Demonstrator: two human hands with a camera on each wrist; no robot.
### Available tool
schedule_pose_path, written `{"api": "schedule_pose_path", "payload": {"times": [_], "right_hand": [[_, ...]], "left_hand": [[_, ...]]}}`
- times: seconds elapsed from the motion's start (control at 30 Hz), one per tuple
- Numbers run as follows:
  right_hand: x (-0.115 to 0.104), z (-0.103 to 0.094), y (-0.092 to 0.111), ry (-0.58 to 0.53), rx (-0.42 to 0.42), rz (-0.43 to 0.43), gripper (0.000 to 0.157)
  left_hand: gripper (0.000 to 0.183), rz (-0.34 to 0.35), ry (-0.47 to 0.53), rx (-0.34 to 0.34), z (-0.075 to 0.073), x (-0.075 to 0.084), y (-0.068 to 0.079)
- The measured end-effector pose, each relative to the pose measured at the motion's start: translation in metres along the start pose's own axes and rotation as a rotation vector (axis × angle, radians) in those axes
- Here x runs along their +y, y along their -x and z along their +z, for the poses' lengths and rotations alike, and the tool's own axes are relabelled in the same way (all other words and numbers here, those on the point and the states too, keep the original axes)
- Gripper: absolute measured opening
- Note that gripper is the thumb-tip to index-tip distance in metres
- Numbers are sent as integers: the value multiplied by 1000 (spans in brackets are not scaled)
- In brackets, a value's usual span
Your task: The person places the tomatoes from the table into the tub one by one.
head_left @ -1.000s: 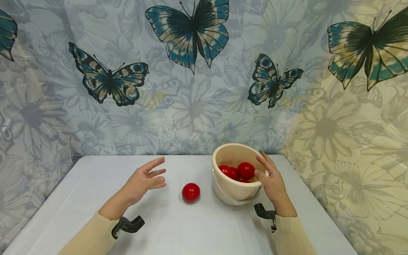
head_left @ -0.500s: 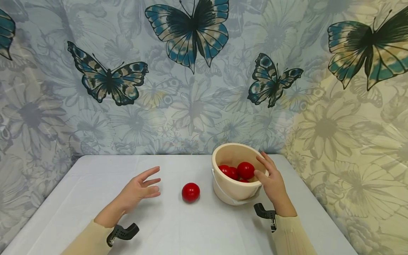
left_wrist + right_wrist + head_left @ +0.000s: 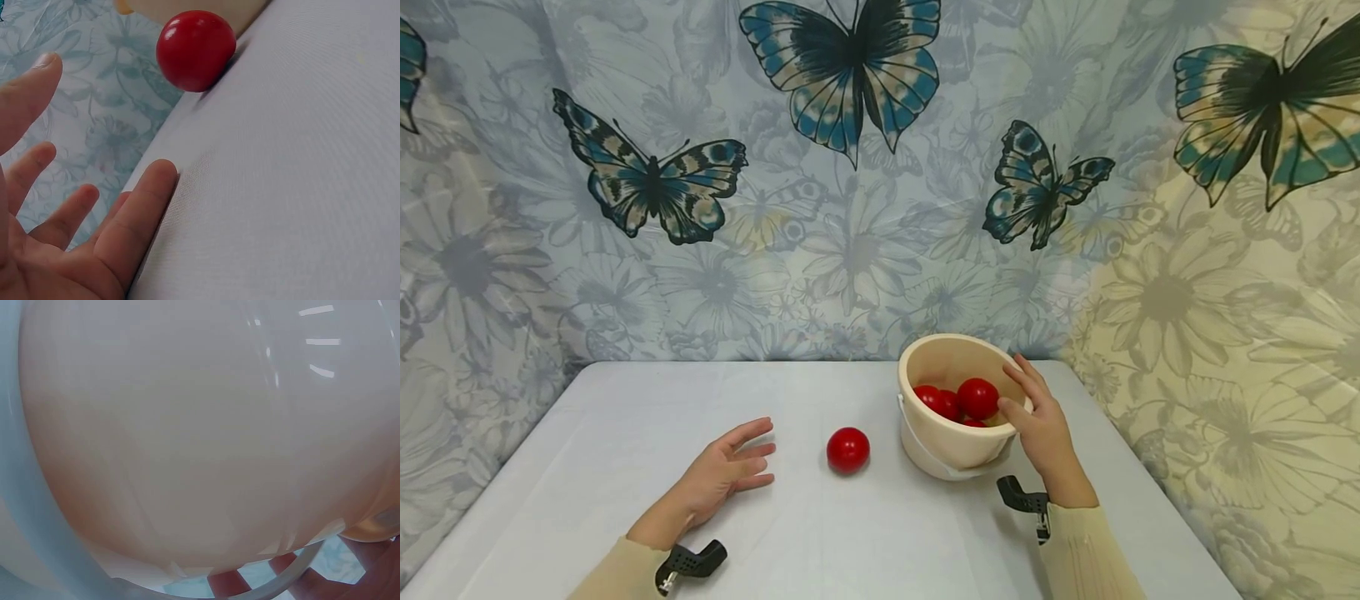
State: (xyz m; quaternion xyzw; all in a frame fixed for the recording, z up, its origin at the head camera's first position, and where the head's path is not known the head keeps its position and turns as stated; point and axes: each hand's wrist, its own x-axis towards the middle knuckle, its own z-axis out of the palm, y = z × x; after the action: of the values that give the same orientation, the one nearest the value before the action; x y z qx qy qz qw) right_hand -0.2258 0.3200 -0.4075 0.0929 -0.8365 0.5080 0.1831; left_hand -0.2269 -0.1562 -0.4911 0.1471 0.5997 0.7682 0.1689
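A single red ball (image 3: 847, 451) lies on the white table, to the left of a cream bucket (image 3: 951, 454). Several more red balls (image 3: 977, 398) are inside this bucket. My left hand (image 3: 718, 471) is low over the table with its fingers spread, a short gap left of the single ball and holding nothing. In the left wrist view the ball (image 3: 196, 50) sits beyond the fingertips. With my right hand (image 3: 1041, 429) I grip the bucket's right rim. The bucket wall (image 3: 187, 437) fills most of the right wrist view, and only parts of the fingers show there.
The bucket's pale handle (image 3: 940, 468) hangs down its front. A black wrist mount (image 3: 691, 560) sits on the left sleeve and another (image 3: 1022, 497) on the right. Behind the table's (image 3: 647, 400) far edge hangs a butterfly-patterned cloth (image 3: 865, 250).
My left hand has come down and back toward me, a little to the left, and its fingers are spread lower. My right hand and the bucket stay in place.
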Motion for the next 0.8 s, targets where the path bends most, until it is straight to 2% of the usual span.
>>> {"api": "schedule_pose_path", "payload": {"times": [0.13, 0.4, 0.6, 0.8], "right_hand": [[1, 0, 0, 6, 0, 3, 52], [-3, 0, 1, 21, 3, -2, 51], [-4, 0, 1, 18, 7, -7, 51], [-3, -1, 1, 11, 5, -10, 52]], "left_hand": [[72, 2, -31, -12, 3, 0, -1], [78, -36, -109, -52, 10, -6, -5], [79, -40, -69, -57, 15, -6, -10], [78, -44, -103, -85, 32, -12, -23]]}}
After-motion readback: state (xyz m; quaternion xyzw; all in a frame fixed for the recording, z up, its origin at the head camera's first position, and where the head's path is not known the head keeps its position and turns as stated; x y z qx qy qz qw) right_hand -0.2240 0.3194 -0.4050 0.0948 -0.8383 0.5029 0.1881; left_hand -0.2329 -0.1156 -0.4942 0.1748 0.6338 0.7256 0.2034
